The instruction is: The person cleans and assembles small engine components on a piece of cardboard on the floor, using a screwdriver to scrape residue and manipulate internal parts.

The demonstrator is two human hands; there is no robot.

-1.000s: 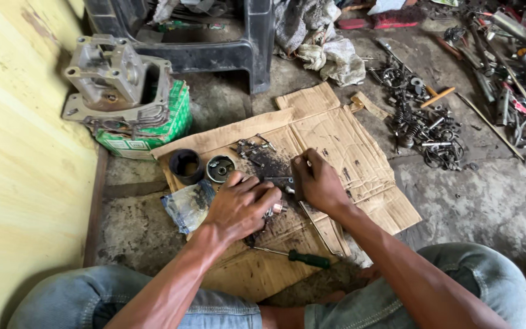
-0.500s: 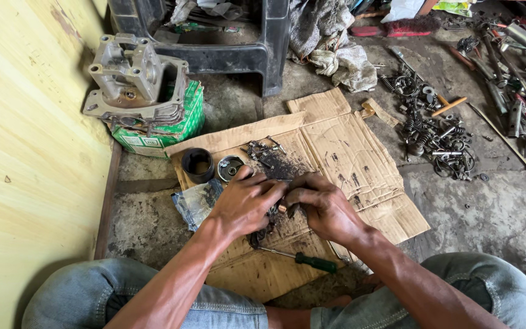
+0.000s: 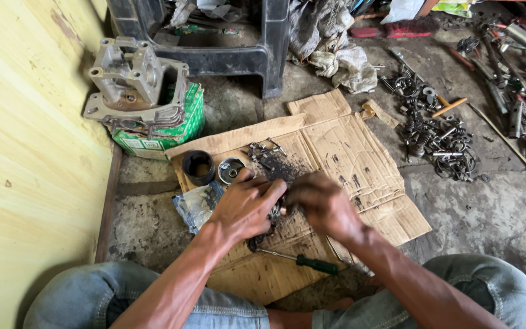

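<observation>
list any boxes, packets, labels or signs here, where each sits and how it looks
Green and white carton: upper left by the yellow wall, rectangular, a grey metal engine part on top.
Clear plastic packet: on the cardboard's left edge, just left of the left hand, crumpled, greyish.
No signs or screens.

Bare forearms, no sleeves or gloves on the hands (image 3: pixel 287 207); faded blue denim jeans cover both knees.
</observation>
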